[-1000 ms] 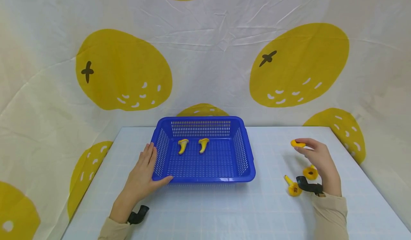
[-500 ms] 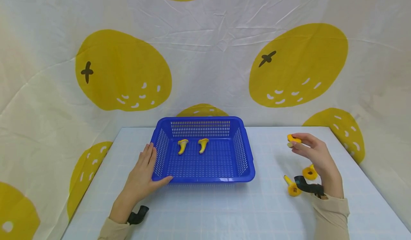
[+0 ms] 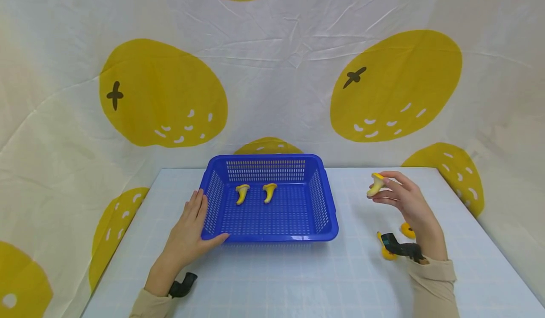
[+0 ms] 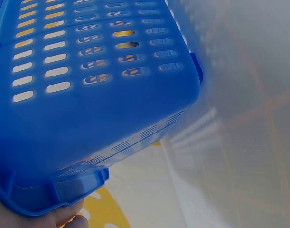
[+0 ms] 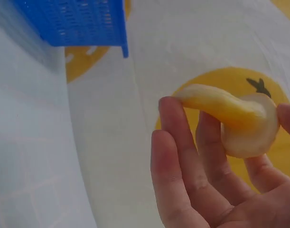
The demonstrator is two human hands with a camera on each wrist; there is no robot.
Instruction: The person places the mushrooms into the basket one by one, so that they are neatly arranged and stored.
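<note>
- The right hand (image 3: 406,199) pinched a yellow mushroom (image 3: 376,185) above the table (image 3: 272,285), to the right of the blue basket (image 3: 276,238).
- The left hand (image 3: 186,235) lay outstretched against the basket's left side (two similar mushrooms (image 3: 269,193) sat inside).

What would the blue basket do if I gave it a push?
The blue basket would probably slide rather than tip, because it looks wide and low on a smooth-looking tabletop. It's likely light for its size, since its walls are full of holes. It may flex only slightly, as its rim looks thick.
</note>
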